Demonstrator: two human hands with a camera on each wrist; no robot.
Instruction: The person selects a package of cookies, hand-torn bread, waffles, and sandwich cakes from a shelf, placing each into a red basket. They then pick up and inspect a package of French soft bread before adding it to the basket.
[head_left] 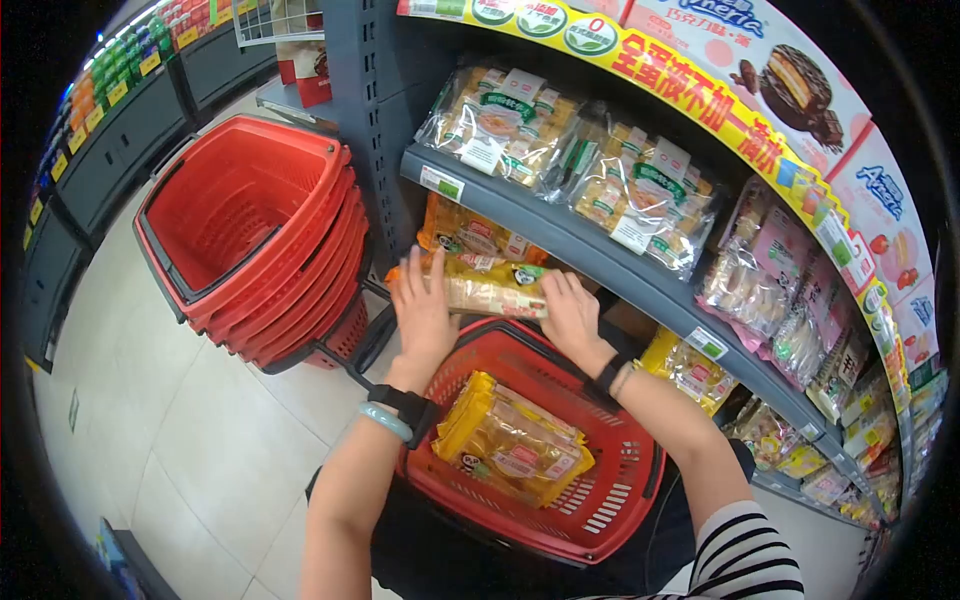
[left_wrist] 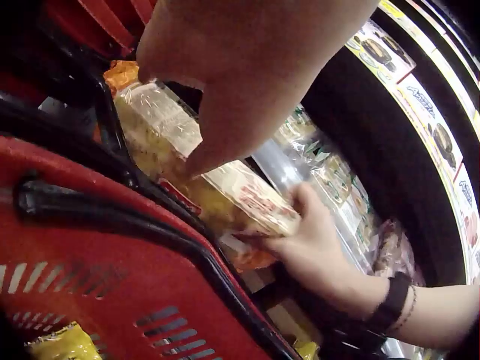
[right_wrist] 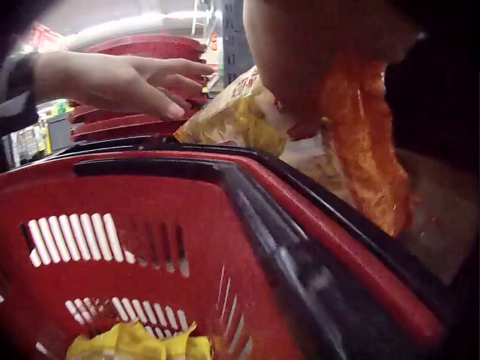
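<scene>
A clear and yellow-orange food package (head_left: pixel 490 287) is held level between both hands, just beyond the rim of a red basket (head_left: pixel 640 470). The left hand (head_left: pixel 422 305) lies on its left end with fingers spread. At the other end the right hand (head_left: pixel 572 318) grips it, thumb and fingers round the end, as the left wrist view also shows at the right hand (left_wrist: pixel 311 244). Inside the basket lie stacked yellow packages (head_left: pixel 515 440). Behind the held package, an orange package (head_left: pixel 470 230) sits on the lower shelf.
Stacked red baskets (head_left: pixel 250 230) stand on the floor at the left, their black handles close to the left forearm. A grey shelf edge (head_left: pixel 560 245) runs above and beyond the hands, bearing bagged goods (head_left: pixel 645 195). More yellow packages (head_left: pixel 690 370) lie on the lower shelf at right.
</scene>
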